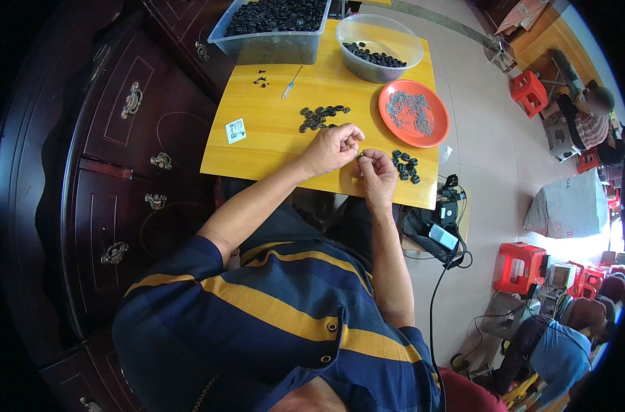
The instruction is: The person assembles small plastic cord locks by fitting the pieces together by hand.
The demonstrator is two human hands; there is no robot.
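Over the front of the yellow table [257, 154], my two hands are close together with fingertips nearly meeting. My right hand [379, 173] pinches a small dark part [362, 156], mostly covered by the fingers. My left hand [335, 147] is closed in a pinch just above it; what it holds, if anything, is too small to tell. Beyond my left hand lies a loose group of small black oval parts [318, 117]. Blocky black parts [404, 165] are gathered right of my right hand. An orange-red plate [441, 130] holds many thin grey metal pins [410, 113].
A large clear bin [268, 49] and a round clear tub [381, 72], both holding black parts, stand at the back. A thin screwdriver [290, 88], black bits [261, 80] and a white label [235, 131] lie leftward. Dark drawers [120, 158] flank the left; a cable [434, 302] hangs right.
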